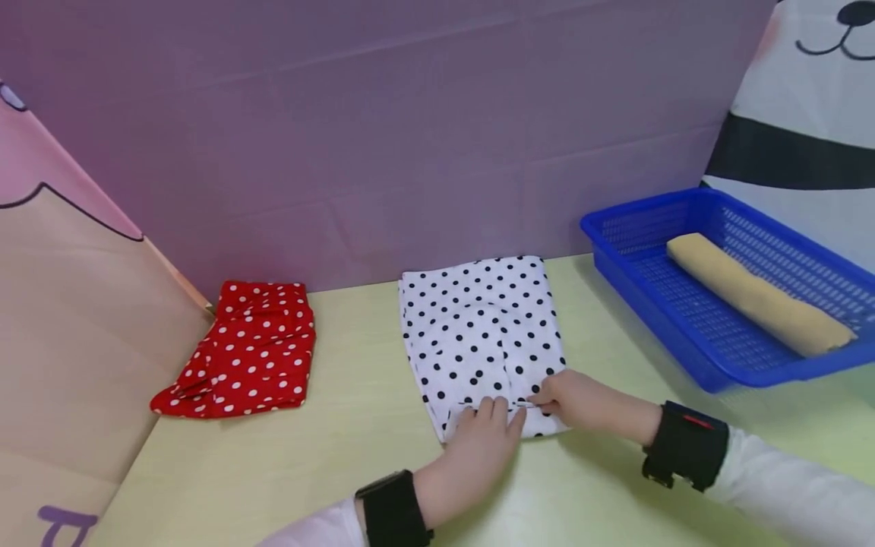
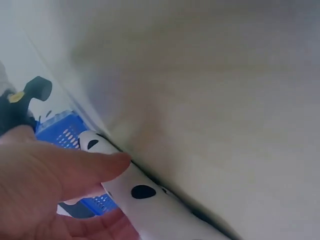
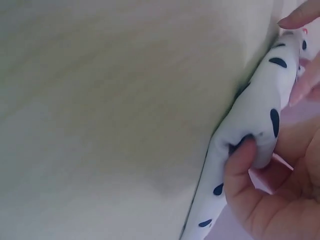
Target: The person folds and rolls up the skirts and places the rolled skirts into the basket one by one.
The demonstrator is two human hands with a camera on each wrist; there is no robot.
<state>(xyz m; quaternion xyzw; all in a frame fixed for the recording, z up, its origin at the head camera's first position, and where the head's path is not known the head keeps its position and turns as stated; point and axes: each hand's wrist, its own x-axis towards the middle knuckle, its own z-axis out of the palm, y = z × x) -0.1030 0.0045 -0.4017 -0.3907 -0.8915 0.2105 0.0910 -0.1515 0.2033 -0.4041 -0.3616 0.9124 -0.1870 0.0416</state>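
Red dotted cloth [image 1: 253, 353] at left, blue basket [image 1: 649, 309] at right holding a yellow roll [image 1: 759, 298], purple backdrop [image 1: 410, 152] behind

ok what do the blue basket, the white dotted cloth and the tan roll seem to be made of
Blue basket: probably molded plastic with a slight sheen, given its stiff rim and regular perforations.
White dotted cloth: matte fabric, perhaps cotton, judging by its soft folds and creases.
Tan roll: likely matte fabric, softly rounded; the fiber can't be told.

the middle cloth [image 1: 478, 334] is white with black dots, the left cloth [image 1: 253, 353] red with white dots, the right basket [image 1: 655, 313] blue.
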